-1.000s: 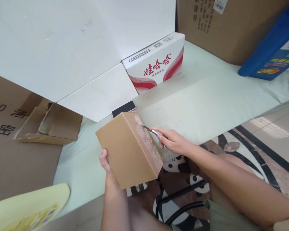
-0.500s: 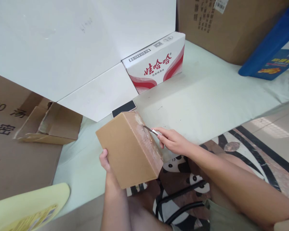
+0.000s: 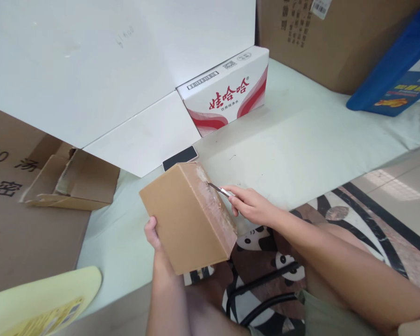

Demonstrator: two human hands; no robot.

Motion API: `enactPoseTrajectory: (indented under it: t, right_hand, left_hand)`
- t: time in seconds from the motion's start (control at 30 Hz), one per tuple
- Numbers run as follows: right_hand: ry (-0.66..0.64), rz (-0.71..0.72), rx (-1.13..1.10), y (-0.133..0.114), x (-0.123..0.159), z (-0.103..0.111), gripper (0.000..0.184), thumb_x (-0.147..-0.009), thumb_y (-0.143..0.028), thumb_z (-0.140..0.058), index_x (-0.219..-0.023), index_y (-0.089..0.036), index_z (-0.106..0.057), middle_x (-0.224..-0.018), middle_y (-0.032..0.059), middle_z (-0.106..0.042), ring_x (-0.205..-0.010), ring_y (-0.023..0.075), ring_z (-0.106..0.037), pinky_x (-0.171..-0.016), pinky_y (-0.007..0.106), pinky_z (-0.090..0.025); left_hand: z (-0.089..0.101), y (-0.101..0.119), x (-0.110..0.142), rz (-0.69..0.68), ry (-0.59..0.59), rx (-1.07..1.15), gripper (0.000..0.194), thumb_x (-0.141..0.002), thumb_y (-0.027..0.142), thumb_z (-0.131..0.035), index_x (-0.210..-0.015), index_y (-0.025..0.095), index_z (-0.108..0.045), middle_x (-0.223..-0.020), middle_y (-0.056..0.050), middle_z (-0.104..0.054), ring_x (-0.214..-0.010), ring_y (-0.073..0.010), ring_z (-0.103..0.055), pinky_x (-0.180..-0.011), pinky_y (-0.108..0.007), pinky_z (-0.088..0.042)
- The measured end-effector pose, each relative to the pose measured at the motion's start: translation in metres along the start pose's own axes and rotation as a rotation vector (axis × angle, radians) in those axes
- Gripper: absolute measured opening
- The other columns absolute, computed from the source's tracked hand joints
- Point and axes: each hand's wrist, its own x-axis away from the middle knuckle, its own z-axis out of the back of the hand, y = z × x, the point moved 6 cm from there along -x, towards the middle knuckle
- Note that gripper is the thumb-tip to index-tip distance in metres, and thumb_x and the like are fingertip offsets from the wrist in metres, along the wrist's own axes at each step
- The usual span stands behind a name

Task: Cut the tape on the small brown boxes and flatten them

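A small brown cardboard box [image 3: 178,219] is held tilted over the near edge of the table. My left hand [image 3: 152,233] grips its left side, thumb on the face and the other fingers hidden behind. My right hand [image 3: 250,204] is closed around the pale handle of a utility knife [image 3: 224,191]. The knife's blade tip touches the box's narrow taped side [image 3: 210,198], where the tape looks scuffed and whitish.
A dark-screened phone [image 3: 180,157] lies behind the box. Further back stand a white-and-red carton [image 3: 231,100] and large white panels [image 3: 126,56]. Brown cartons [image 3: 336,46] and a blue bottle [image 3: 388,70] are at right; an opened carton [image 3: 84,179] and a yellow container [image 3: 49,298] at left.
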Motion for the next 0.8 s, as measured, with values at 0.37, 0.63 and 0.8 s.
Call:
enactPoseTrajectory:
  t: [0.37, 0.63, 0.8]
  right_hand:
    - [-0.025, -0.021, 0.001, -0.0032, 0.0011, 0.0001, 0.038, -0.101, -0.029, -0.035, -0.128, -0.018, -0.061, -0.068, -0.0005, -0.065, -0.067, 0.0171, -0.061, -0.071, 0.029, -0.043]
    - [-0.025, -0.012, 0.0, -0.0025, 0.0005, -0.0018, 0.036, -0.101, -0.028, -0.036, -0.124, -0.018, -0.062, -0.068, -0.0014, -0.065, -0.066, 0.0161, -0.06, -0.071, 0.029, -0.043]
    - [-0.069, -0.033, 0.006, -0.0001, 0.0, -0.0061, 0.031, -0.101, -0.028, -0.037, -0.111, -0.019, -0.065, -0.065, -0.0021, -0.063, -0.066, 0.0159, -0.06, -0.071, 0.028, -0.043]
  left_hand:
    - [0.0102, -0.001, -0.0047, -0.009, 0.024, -0.007, 0.054, -0.055, 0.06, -0.074, -0.094, 0.023, -0.071, -0.082, -0.006, -0.077, -0.065, -0.0283, -0.072, -0.054, -0.038, -0.059]
    - [0.0068, 0.0004, -0.0054, -0.042, 0.016, -0.02, 0.053, -0.06, 0.061, -0.069, -0.097, 0.023, -0.07, -0.08, -0.006, -0.076, -0.066, -0.0273, -0.071, -0.053, -0.035, -0.056]
    - [0.0057, 0.0059, -0.0046, -0.098, 0.078, 0.039, 0.05, -0.059, 0.055, -0.069, -0.095, 0.022, -0.069, -0.077, -0.003, -0.076, -0.063, -0.0257, -0.07, -0.053, -0.033, -0.055]
